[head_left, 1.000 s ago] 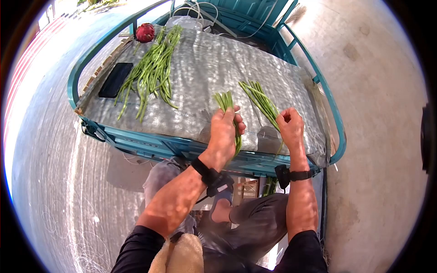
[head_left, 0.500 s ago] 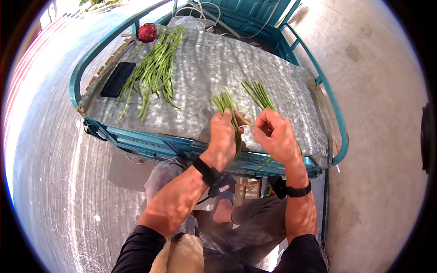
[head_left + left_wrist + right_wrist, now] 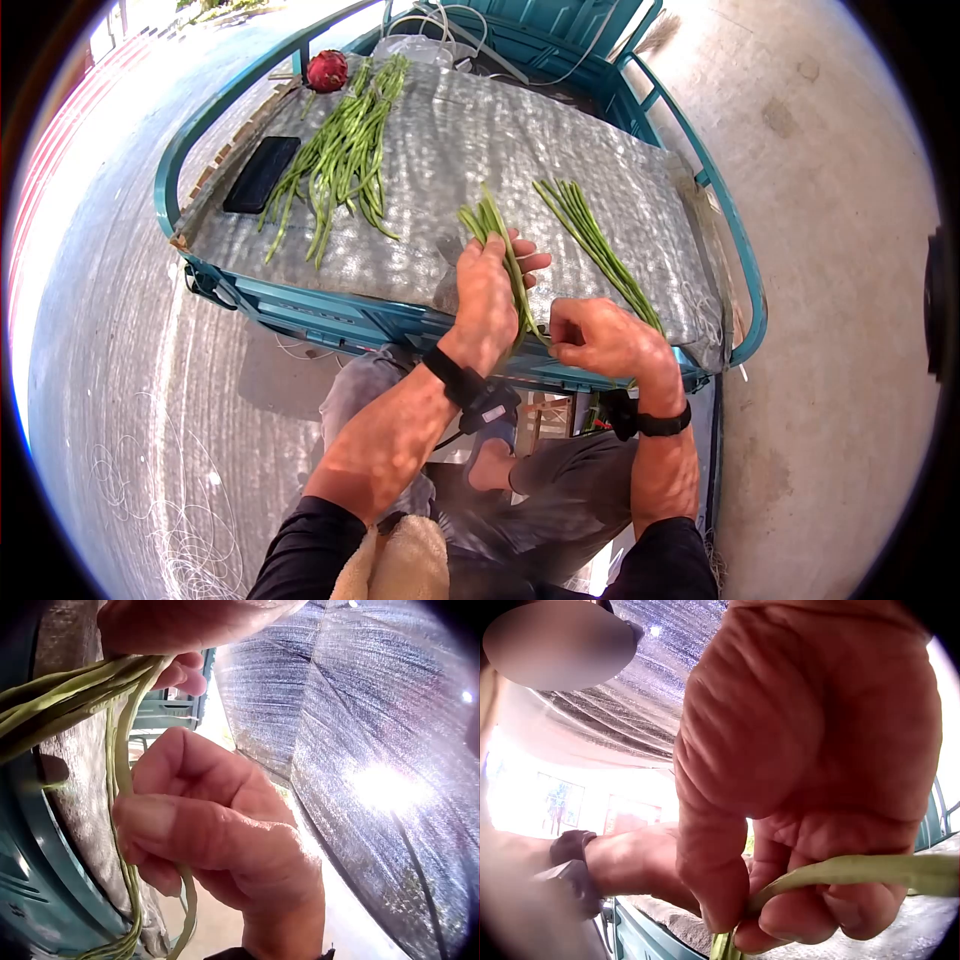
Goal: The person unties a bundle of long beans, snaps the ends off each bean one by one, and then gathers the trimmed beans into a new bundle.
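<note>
My left hand [image 3: 487, 295] grips a small bunch of long green beans [image 3: 484, 214], whose ends stick out past the thumb. Just right of it, my right hand [image 3: 605, 337] is over the near edge of the cart bed. In the left wrist view its thumb and fingers pinch a single long bean [image 3: 125, 750], which runs up to the left hand's bunch. The same bean crosses the fingers in the right wrist view [image 3: 877, 871]. A second bunch of long beans [image 3: 597, 245] lies on the grey sheet beyond the right hand.
A larger pile of long beans [image 3: 345, 150] lies at the left of the grey sheet [image 3: 470, 130]. Beside it are a black phone [image 3: 262, 175] and a red dragon fruit [image 3: 327, 70]. Teal rails [image 3: 725, 240] border the cart bed.
My right hand has come left from the bunch on the right with one bean, then down toward me beside the left hand. The left hand keeps its grip, nearly in place.
</note>
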`<state>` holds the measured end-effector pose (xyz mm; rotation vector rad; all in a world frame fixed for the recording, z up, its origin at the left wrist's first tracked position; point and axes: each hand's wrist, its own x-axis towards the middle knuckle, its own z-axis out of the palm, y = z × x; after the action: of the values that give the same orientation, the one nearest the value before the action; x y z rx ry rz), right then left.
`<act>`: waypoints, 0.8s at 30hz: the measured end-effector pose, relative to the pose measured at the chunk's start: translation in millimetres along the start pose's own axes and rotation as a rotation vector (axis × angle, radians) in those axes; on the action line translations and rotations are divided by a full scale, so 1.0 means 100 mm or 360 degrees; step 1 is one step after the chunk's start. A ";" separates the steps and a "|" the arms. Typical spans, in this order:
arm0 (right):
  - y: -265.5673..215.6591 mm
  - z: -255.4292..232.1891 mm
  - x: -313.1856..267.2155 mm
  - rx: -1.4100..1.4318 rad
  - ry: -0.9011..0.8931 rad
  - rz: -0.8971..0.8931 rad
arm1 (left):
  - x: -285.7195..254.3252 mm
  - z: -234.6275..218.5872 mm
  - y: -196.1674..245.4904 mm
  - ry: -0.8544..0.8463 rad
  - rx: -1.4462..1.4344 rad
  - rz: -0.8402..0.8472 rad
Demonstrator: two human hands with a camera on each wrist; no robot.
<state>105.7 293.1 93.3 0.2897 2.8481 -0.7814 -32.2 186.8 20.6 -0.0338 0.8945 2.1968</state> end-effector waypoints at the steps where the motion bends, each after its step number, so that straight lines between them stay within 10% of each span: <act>1: 0.00 -0.01 -0.01 -0.0004 -0.0005 -0.0002 | 0.00 0.00 0.01 0.0008 -0.0012 0.0002; 24: -0.05 -0.11 -0.11 0.0093 -0.0164 0.0030 | 0.08 -0.07 0.01 -0.0036 -0.0250 0.0058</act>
<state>113.7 293.4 107.6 0.2756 2.7263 -0.8511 -40.0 186.8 13.7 -0.0683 0.7140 2.2925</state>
